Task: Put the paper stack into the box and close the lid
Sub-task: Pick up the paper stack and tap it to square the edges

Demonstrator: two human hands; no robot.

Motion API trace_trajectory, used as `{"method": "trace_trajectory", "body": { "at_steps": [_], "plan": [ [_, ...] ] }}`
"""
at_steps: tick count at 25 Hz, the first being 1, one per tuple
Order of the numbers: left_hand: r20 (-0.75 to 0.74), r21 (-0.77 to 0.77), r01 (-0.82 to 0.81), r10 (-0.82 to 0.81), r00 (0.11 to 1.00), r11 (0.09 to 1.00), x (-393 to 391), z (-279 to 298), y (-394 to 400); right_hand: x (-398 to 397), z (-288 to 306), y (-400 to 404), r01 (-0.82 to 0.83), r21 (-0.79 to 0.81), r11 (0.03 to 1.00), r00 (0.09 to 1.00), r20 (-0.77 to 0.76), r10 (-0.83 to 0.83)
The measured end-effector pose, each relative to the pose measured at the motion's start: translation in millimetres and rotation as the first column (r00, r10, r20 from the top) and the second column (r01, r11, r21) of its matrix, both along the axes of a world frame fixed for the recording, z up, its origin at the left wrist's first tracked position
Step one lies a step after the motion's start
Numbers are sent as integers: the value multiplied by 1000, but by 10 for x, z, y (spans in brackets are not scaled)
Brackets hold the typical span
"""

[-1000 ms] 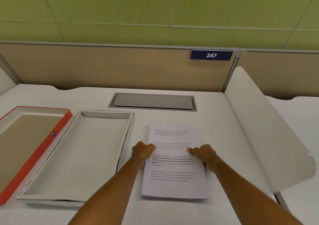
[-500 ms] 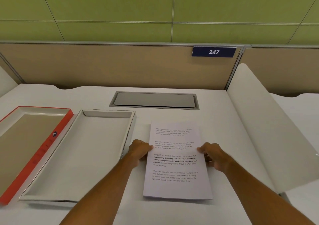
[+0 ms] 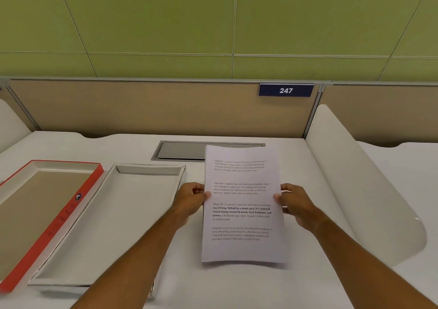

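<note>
Head view | paper stack point(image 3: 241, 204) clamped at its side edges by left hand point(image 3: 189, 199) and right hand point(image 3: 296, 202), centre frame | box point(image 3: 71, 256) lower left empty, lid point(image 3: 54, 223) off | loading, closing outstanding.

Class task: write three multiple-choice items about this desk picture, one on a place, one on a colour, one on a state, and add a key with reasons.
1. Where is the open white cardboard box relative to the printed white paper stack?
A. To its left
B. To its right
C. Under it

2. What colour is the rim of the shallow lid at far left?
A. Blue
B. Red-orange
C. Green

3. How is the paper stack held?
A. Lying untouched
B. One hand
C. Both hands, by its side edges

Key: A, the box lies between lid and stack; B, its edge shows red-orange; C, the left hand and right hand each have a grip on one edge.
</note>
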State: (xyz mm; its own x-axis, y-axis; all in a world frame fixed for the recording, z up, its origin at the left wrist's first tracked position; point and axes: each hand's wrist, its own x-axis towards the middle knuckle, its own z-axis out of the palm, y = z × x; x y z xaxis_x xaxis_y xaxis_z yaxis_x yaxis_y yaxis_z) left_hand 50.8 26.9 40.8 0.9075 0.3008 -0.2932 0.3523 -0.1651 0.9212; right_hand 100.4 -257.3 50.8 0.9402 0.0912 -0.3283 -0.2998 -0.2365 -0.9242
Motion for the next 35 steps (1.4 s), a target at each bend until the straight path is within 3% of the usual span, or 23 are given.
{"method": "trace_trajectory", "body": {
  "at_steps": [6,13,16,20,26,31,35],
  "plan": [
    [267,231,-7,-56,962,973,-136,455,-15,-58,304,-75,-73,60,996,949,311,51],
    [265,218,-11,-48,963,976,-276,443,-92,-183,227,-98,-96,54,994,951,300,76],
    [312,113,28,-62,948,993,-243,611,-132,-170,421,-28,-113,130,985,939,338,64],
    [451,-203,36,61,891,978,-112,1043,-257,-176,864,207,-130,317,939,902,431,-21],
    [396,-377,-79,238,887,923,59,1232,-389,-85,1093,407,100,289,952,871,437,-224],
    [298,-363,-253,369,880,897,153,1273,-452,-39,1128,491,317,228,921,827,409,-386],
    [302,-323,-278,377,876,905,168,1269,-471,-35,1109,513,336,185,924,817,432,-383]
  ]
}}
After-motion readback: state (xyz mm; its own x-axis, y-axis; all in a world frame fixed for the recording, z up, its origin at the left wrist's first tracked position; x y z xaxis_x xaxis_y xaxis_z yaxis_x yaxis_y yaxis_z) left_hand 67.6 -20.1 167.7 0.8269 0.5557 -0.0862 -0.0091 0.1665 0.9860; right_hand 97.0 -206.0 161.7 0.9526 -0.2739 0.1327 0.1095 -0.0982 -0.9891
